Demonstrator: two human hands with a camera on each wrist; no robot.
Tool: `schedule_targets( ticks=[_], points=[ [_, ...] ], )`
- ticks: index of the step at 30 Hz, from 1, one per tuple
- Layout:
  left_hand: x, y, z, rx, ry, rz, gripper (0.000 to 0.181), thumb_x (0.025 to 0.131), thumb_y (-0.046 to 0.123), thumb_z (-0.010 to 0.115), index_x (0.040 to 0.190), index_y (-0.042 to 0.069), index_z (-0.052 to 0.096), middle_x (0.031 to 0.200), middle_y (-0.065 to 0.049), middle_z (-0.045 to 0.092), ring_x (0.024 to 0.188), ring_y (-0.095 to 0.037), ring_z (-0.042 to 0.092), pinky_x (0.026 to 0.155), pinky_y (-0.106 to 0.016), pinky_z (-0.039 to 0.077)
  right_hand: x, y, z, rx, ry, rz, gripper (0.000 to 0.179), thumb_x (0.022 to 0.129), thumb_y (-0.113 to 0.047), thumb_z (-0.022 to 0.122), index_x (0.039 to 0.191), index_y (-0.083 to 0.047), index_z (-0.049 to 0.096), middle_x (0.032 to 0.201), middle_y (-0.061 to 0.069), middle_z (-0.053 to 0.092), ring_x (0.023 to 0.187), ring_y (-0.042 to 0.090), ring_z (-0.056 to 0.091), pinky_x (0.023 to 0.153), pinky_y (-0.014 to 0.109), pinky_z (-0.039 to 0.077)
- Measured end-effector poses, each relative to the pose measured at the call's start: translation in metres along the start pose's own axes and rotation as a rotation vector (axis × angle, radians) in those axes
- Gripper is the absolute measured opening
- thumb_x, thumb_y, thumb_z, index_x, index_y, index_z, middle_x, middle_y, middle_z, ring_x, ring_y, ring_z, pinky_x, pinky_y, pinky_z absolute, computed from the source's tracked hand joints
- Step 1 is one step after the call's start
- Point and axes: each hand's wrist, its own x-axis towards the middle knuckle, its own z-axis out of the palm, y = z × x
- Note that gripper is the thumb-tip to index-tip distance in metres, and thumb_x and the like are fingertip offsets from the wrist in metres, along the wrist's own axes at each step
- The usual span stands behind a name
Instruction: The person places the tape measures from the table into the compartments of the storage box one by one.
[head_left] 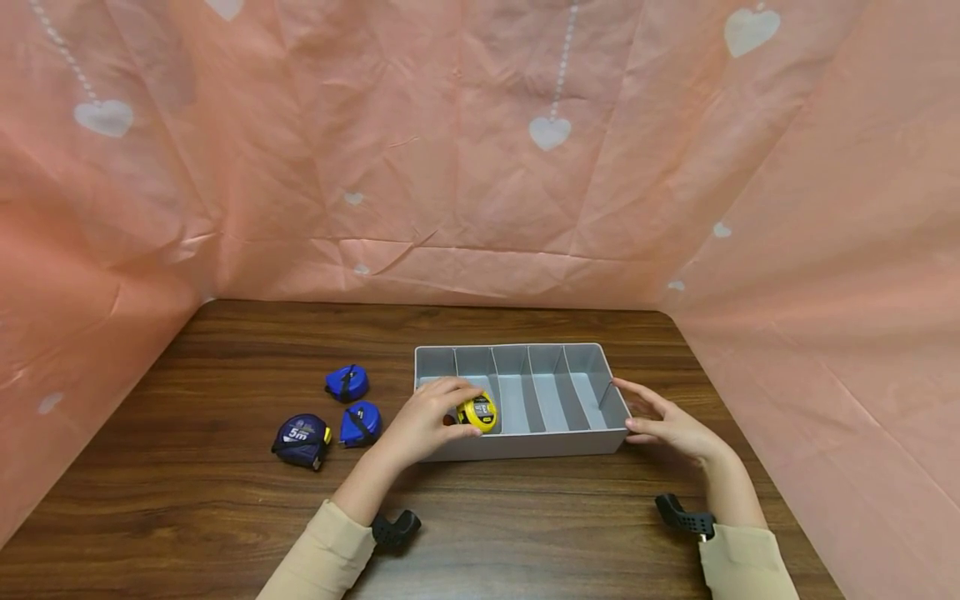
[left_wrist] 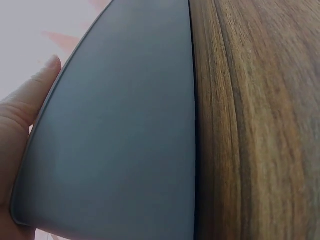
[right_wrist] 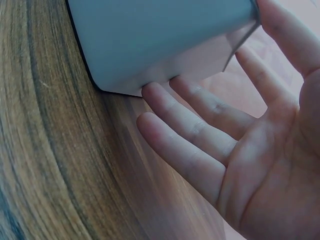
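A grey divided box with a row of compartments stands on the table. In the head view my left hand reaches over its left part and holds a yellow tape measure between thumb and fingers, at the second compartment from the left. That hand hides most of the leftmost compartment, where a small dark red patch shows. In the left wrist view only a thumb shows past the box's front wall. At the box's right end, my right hand touches the end wall with extended fingers.
Left of the box lie two blue tape measures and a larger dark blue tape measure marked 5m. The wooden table is bordered by pink cloth at the back and sides.
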Motion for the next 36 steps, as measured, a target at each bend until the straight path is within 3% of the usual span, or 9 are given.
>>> schedule_targets(
  ticks=[9, 14, 21, 36],
  points=[
    [0.0009, 0.0, -0.0011, 0.051, -0.08, 0.022, 0.051, 0.086, 0.041, 0.068, 0.13, 0.016, 0.061, 0.121, 0.0, 0.058, 0.118, -0.019, 0.05, 0.101, -0.047, 0.034, -0.0001, 0.0014, -0.0007, -0.005, 0.003, 0.001, 0.065, 0.096, 0.001, 0.052, 0.152, -0.006, 0.019, 0.148, 0.036, 0.016, 0.124, 0.044, 0.039, 0.087, 0.045, 0.049],
    [0.0013, 0.0017, -0.0015, 0.072, -0.121, 0.011, 0.04, 0.091, 0.038, 0.063, 0.123, 0.014, 0.067, 0.121, -0.004, 0.061, 0.121, -0.022, 0.049, 0.103, -0.048, 0.031, -0.0005, 0.0024, -0.0006, -0.005, 0.009, 0.006, 0.065, 0.096, 0.001, 0.052, 0.152, -0.006, 0.02, 0.148, 0.036, 0.016, 0.125, 0.048, 0.036, 0.087, 0.046, 0.049],
    [0.0006, 0.0026, -0.0004, 0.091, -0.107, 0.01, 0.032, 0.091, 0.034, 0.065, 0.114, 0.013, 0.071, 0.118, -0.002, 0.064, 0.123, -0.022, 0.048, 0.105, -0.048, 0.03, -0.0003, 0.0032, -0.0006, -0.004, 0.013, 0.01, 0.065, 0.096, 0.0, 0.053, 0.152, -0.006, 0.02, 0.147, 0.037, 0.017, 0.124, 0.046, 0.039, 0.086, 0.044, 0.05],
    [-0.0036, -0.0015, -0.0023, 0.1, -0.096, 0.039, 0.037, 0.094, 0.035, 0.062, 0.121, 0.011, 0.067, 0.126, -0.003, 0.061, 0.128, -0.022, 0.044, 0.104, -0.052, 0.03, 0.0002, 0.0011, 0.0003, 0.003, 0.011, 0.009, 0.066, 0.095, -0.001, 0.053, 0.152, -0.006, 0.02, 0.147, 0.037, 0.017, 0.122, 0.038, 0.044, 0.086, 0.042, 0.05]
  ],
)
